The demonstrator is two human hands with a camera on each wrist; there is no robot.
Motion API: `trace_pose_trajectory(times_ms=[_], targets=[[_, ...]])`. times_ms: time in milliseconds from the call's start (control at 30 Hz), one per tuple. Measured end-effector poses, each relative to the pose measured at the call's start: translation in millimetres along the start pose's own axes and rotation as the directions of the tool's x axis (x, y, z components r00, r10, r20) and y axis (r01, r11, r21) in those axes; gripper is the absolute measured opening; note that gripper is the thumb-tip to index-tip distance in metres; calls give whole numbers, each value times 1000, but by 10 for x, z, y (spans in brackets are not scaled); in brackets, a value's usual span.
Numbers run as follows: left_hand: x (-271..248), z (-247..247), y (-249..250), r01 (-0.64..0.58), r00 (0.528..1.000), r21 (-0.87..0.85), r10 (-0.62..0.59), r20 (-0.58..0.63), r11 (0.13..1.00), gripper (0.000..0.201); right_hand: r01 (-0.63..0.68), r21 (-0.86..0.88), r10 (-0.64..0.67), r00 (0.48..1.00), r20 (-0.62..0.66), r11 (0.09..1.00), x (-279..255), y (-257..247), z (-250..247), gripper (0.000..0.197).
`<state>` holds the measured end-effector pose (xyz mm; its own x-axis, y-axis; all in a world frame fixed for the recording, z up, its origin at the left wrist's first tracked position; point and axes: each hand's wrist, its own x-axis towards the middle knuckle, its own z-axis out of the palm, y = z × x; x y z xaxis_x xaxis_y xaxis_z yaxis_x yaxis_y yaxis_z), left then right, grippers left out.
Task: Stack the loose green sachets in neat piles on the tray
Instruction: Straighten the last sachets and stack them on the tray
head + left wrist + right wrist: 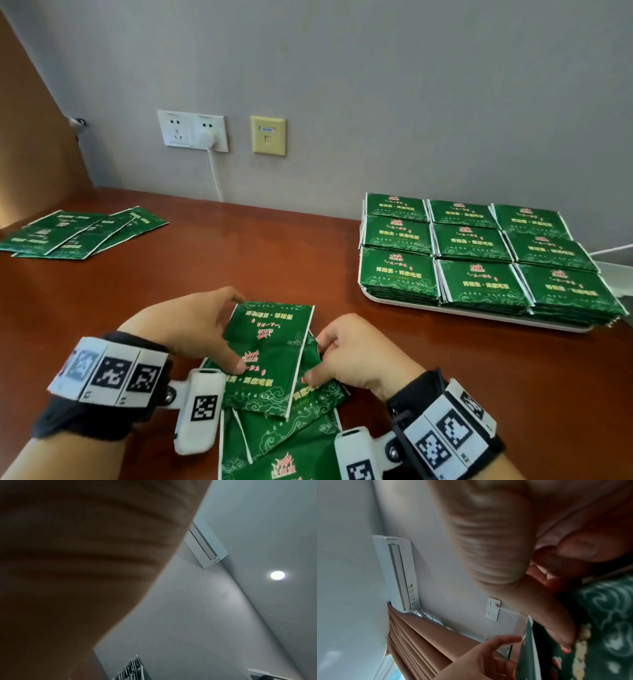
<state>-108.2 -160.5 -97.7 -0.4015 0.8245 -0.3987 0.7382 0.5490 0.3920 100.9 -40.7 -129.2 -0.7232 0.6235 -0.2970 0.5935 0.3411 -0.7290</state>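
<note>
Near the table's front edge my left hand grips a small stack of green sachets, thumb on its face and a finger at its far corner. My right hand pinches a green sachet at that stack's right side; in the right wrist view its thumb lies on the sachet. More loose sachets lie under both hands. The white tray at the right holds several neat sachet piles. The left wrist view shows only my blurred wrist and the wall.
A fan of loose green sachets lies at the table's far left. Wall sockets with a white plug and cable sit on the grey wall behind. A brown wooden panel rises at the left. A white cable runs by the tray.
</note>
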Motion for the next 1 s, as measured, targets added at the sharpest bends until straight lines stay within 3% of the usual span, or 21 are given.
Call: trace_pose_trajectory(times_ms=[167, 267, 367, 433, 500, 533, 600, 700, 767, 833, 1000], targets=[[80, 85, 47, -100, 995, -137, 98, -22, 986, 81, 45, 152, -32, 996, -85, 987, -17, 105, -33, 33], [135, 116, 72, -208, 977, -385, 177, -116, 899, 59, 95, 282, -52, 986, -156, 955, -51, 139, -111, 20], [167, 115, 101, -273, 962, -698, 194, -192, 662, 44, 153, 409, -72, 976, -207, 900, -116, 155, -235, 14], [189, 119, 113, -268, 962, -855, 167, -215, 443, 40, 183, 486, -68, 967, -245, 855, -147, 197, -306, 16], [178, 117, 126, -247, 961, -928, 192, -199, 277, 46, 207, 524, -39, 949, -314, 826, -153, 257, -367, 17], [167, 114, 142, -246, 954, -940, 231, -192, 238, 51, 229, 533, -27, 933, -359, 815, -157, 287, -395, 16], [157, 109, 151, -277, 939, -927, 275, -205, 253, 63, 288, 528, -30, 896, -443, 799, -153, 344, -442, 20], [195, 157, 134, -426, 904, -740, 276, -327, 520, 66, 375, 450, -79, 831, -550, 810, -133, 393, -480, 29], [217, 204, 131, -487, 871, -593, 299, -391, 642, 57, 431, 357, -119, 760, -639, 829, -136, 400, -494, 26], [219, 224, 144, -510, 848, -557, 278, -450, 656, 42, 476, 280, -163, 698, -698, 834, -152, 405, -512, 23], [224, 205, 145, -543, 813, -543, 240, -530, 641, 16, 562, 191, -253, 617, -745, 805, -161, 409, -561, 25]])
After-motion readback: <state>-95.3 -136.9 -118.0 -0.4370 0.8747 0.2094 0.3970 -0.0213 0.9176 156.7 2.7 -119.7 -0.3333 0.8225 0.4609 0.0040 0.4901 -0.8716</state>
